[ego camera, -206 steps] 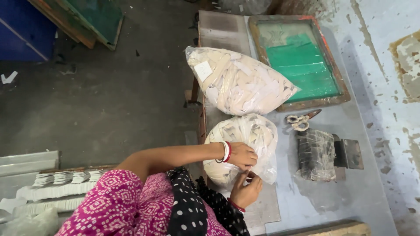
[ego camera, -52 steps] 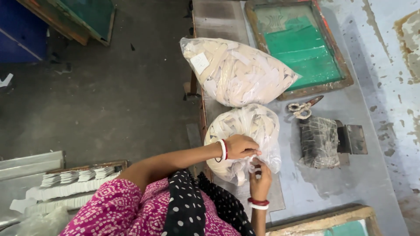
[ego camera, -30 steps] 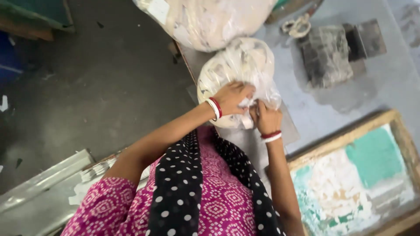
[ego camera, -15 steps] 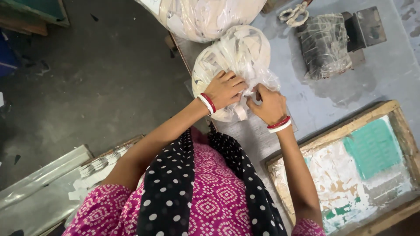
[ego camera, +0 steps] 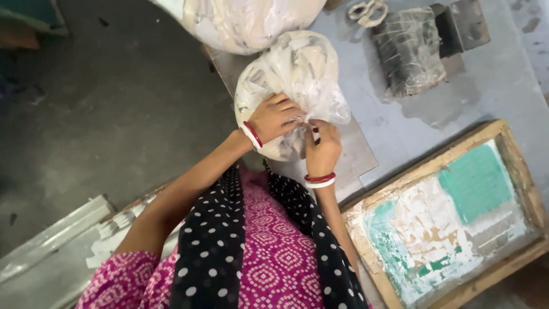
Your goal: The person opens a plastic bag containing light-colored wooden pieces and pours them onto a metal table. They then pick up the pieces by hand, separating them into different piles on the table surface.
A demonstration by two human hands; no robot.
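A clear plastic bag [ego camera: 297,68] stuffed with pale paper pieces lies on the grey table [ego camera: 434,109]. My left hand [ego camera: 275,117] grips the bag's gathered plastic at its near side, fingers closed on it. My right hand [ego camera: 322,149] pinches the same bunched plastic just to the right, fingertips touching those of the left. Both wrists wear red and white bangles.
A larger filled bag [ego camera: 246,20] lies beyond the small one. Scissors [ego camera: 368,10] and a dark wrapped block [ego camera: 409,51] sit at the far right. A wooden screen frame [ego camera: 452,212] with green and white residue lies at the near right. Stacked white pieces [ego camera: 108,240] rest lower left.
The view has swung and closed in on the bag. Both hands stay on the bag's gathered plastic, the right hand having come up to join the left at the bunched part.
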